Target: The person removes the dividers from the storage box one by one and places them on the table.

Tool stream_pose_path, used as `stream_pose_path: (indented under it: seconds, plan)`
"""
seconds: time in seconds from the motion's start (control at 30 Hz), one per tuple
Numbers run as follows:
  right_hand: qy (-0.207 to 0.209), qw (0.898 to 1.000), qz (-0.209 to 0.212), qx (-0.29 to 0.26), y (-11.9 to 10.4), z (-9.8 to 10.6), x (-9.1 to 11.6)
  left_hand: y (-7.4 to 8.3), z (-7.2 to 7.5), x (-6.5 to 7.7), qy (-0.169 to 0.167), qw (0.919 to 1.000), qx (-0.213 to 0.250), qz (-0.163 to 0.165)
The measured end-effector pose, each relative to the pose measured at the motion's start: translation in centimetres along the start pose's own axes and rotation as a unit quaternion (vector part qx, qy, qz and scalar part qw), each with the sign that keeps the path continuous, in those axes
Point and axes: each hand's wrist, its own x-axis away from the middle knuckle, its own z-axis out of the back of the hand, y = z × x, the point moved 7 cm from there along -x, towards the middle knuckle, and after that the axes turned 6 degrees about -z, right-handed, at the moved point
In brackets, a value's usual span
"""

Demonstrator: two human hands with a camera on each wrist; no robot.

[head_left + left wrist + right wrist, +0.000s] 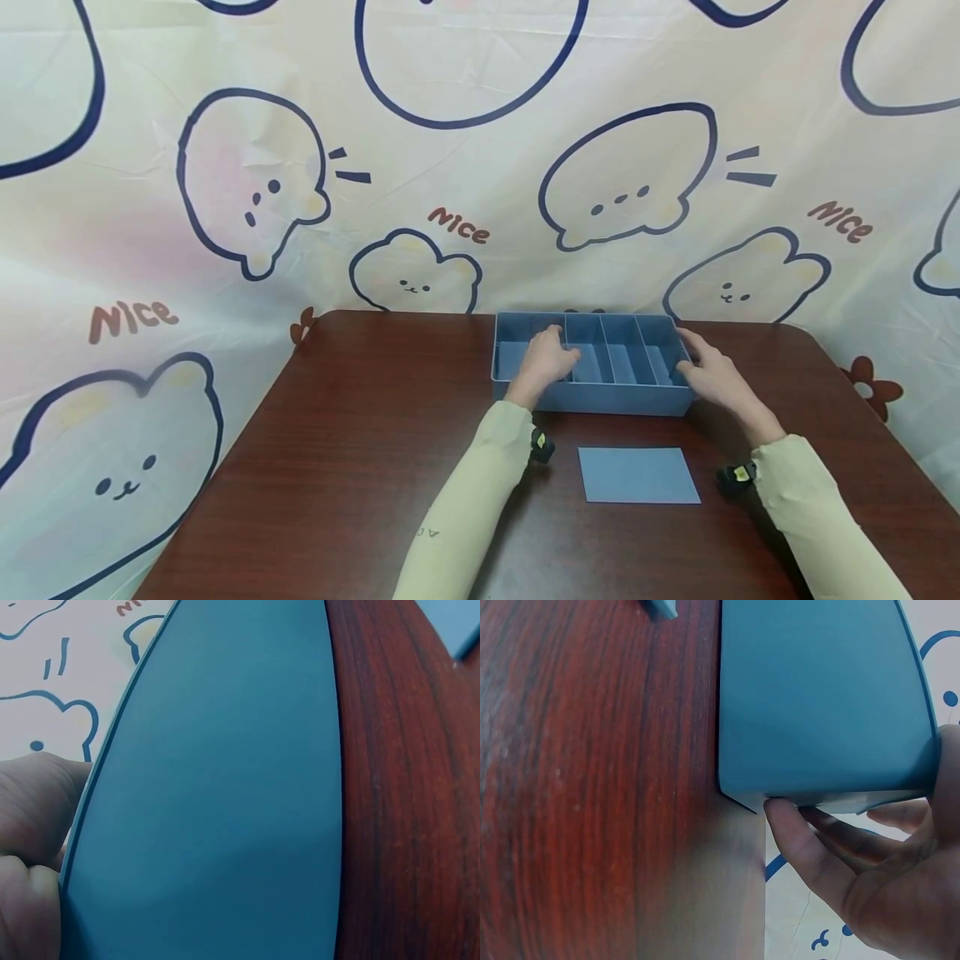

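Note:
A blue open-topped box (611,400) stands near the far edge of the table, its inside split by upright dividers into several compartments. My left hand (546,360) reaches in over the front wall at the leftmost divider (566,327), pinching it with fingers on the left side and thumb on the right. In the left wrist view, the box's front wall hides most of that hand. At the box's right end is my right hand (716,377), its extended fingers (810,855) touching the end wall and its thumb by the front corner.
A flat light-blue rectangular sheet (637,475) lies on the dark wooden table (337,467), in front of the box and between the forearms. Behind the table hangs a cartoon-printed cloth (510,175), close to the box's back side.

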Motion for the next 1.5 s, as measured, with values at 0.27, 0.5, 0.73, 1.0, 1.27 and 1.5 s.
stream_pose_path:
  seconds: [0.27,0.5,0.73,1.0,1.27,1.5]
  plan:
    - [0.002,1.0,-0.003,0.006,-0.1,0.09,-0.09,-0.09,-0.11,-0.21,-0.009,0.9999,-0.007,-0.009]
    - [0.002,1.0,-0.003,0.005,0.01,0.06,-0.09,0.08,-0.23,-0.11,-0.016,0.9996,-0.02,-0.007]
    - [-0.002,1.0,-0.006,0.002,-0.06,-0.02,0.08,0.14,-0.43,0.0,-0.025,0.9992,-0.029,-0.008]
    - [0.0,1.0,-0.006,0.002,-0.17,0.15,0.17,0.31,-0.44,-0.16,-0.024,0.9989,-0.036,-0.016]
    - [-0.003,1.0,-0.008,-0.002,-0.08,0.12,0.18,0.05,-0.41,-0.18,-0.025,0.9992,-0.03,-0.002]
    - [-0.005,1.0,-0.009,-0.001,-0.09,-0.11,0.02,-0.06,-0.45,-0.11,-0.029,0.9988,-0.037,0.009]
